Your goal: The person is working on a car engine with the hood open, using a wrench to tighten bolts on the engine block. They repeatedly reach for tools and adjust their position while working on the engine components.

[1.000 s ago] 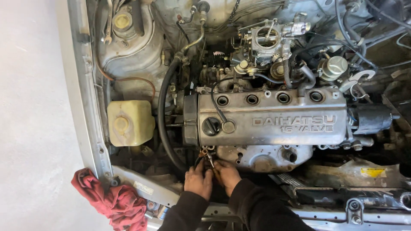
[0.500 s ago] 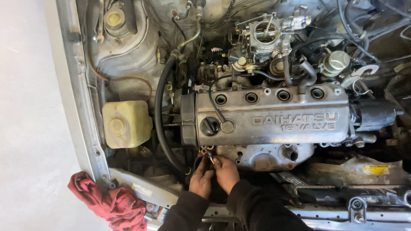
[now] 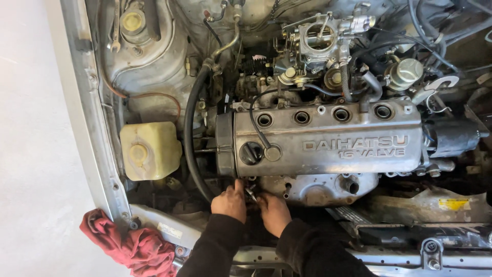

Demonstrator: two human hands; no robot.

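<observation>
I look down into an open car engine bay. My left hand (image 3: 229, 201) and my right hand (image 3: 274, 213) are close together low at the front left corner of the grey engine valve cover (image 3: 328, 146), below its black oil filler cap (image 3: 250, 153). Between the fingers sits a small metal part (image 3: 250, 193), perhaps a clamp or a tool tip; both hands touch it. What exactly each hand grips is hidden by the fingers. Both arms wear dark sleeves.
A thick black hose (image 3: 189, 133) curves down just left of my hands. A yellowed plastic reservoir (image 3: 148, 150) stands at the left. A red rag (image 3: 128, 246) lies on the front panel. The carburettor (image 3: 320, 38) sits behind the valve cover.
The hands have stayed at the same spot under the valve cover. My view has shifted slightly; the engine bay sits a little lower in the frame.
</observation>
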